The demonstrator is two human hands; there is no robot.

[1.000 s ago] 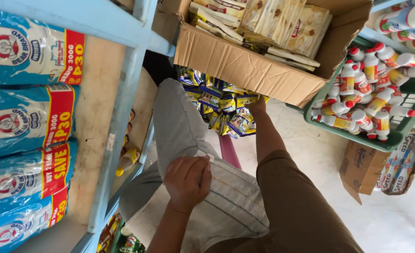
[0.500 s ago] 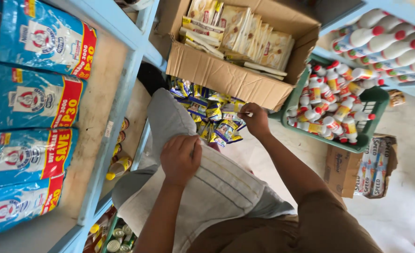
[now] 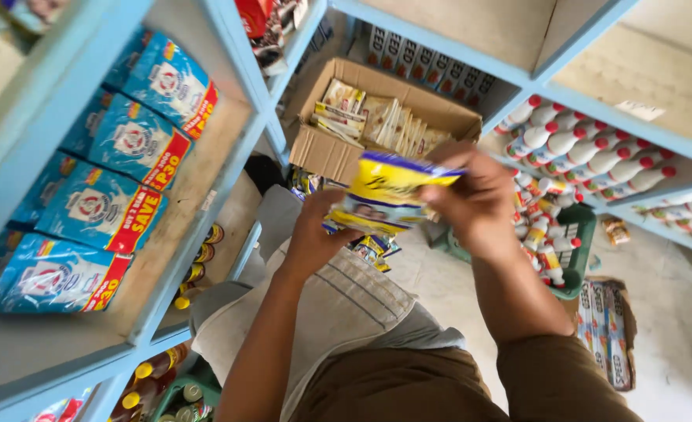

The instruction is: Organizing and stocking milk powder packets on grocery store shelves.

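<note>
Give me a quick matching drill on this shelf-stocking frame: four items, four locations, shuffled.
Things:
1. yellow sachet pack
2. blue bags
3. white bottles with red caps
4. cardboard box

Places:
A. left shelf compartment
B. held between both hands, left hand and right hand
C. on the floor, open, filled with pale packets
D. lying in rows on the right shelf

Pairs: 1-B, 2-A, 3-D, 4-C

Yellow-and-blue sachet pack [image 3: 385, 195] held up, tilted
</note>
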